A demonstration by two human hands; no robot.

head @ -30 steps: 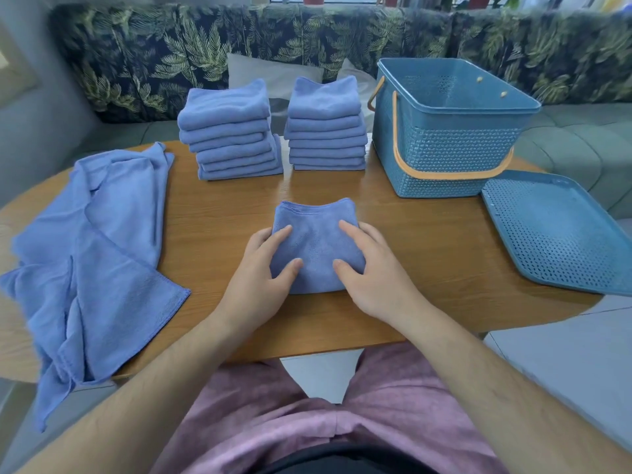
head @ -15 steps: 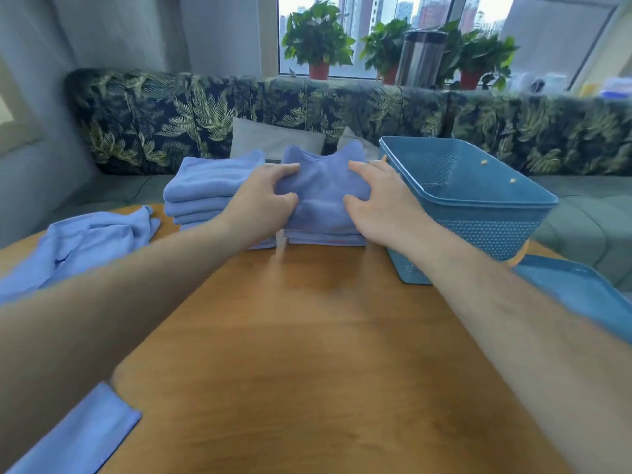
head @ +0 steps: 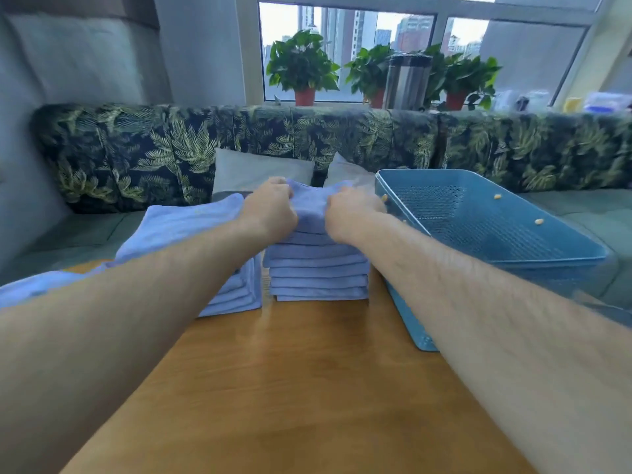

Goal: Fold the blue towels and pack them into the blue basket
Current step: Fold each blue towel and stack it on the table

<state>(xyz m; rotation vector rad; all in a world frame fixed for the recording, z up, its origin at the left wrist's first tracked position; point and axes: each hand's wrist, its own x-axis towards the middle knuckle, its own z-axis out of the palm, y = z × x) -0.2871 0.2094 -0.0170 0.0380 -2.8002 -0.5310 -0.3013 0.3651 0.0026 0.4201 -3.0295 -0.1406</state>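
Note:
Two stacks of folded blue towels stand at the far side of the wooden table point(head: 290, 388). My left hand point(head: 270, 208) and my right hand point(head: 352, 213) both grip a folded blue towel point(head: 309, 206) that lies on top of the right stack point(head: 318, 271). The left stack point(head: 208, 241) sits beside it, partly hidden by my left forearm. The blue basket point(head: 496, 234) stands right of the stacks, open, with nothing visible inside. Unfolded blue towels point(head: 30, 285) lie at the table's left edge.
A leaf-patterned sofa point(head: 136, 148) with grey cushions runs behind the table. Potted plants and a metal flask stand on the window sill. My right forearm hides the table area right of the basket.
Both hands have carried the folded towel from the near middle of the table out to the right stack and lowered it onto the top. The camera has tilted upward.

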